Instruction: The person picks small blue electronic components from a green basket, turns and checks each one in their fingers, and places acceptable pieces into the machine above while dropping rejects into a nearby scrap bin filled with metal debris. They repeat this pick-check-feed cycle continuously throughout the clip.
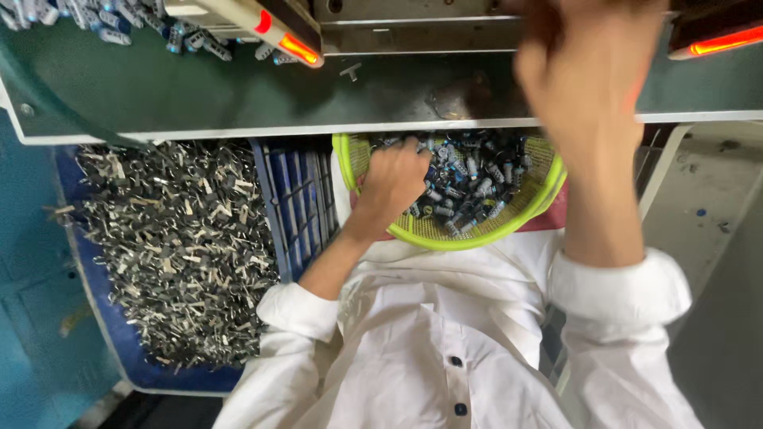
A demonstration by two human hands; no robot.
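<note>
- My left hand (391,181) is clenched into small dark metal parts (469,179) in the yellow-green basket (477,236) on my lap, kept within reach.
- My right hand (584,75) is raised toward the green machine table (199,87), blurred; I cannot tell its grip.

Even, diffuse daylight; moderate brightness. Right hand (584,87), upper right of frame, heavily motion-blurred. White shirt (429,349), bottom centre, nearly overexposed. Two red lamps (298,49) glow along top edge. Shadow beneath table edge (238,127). Wide-angle bending at frame edges.
</note>
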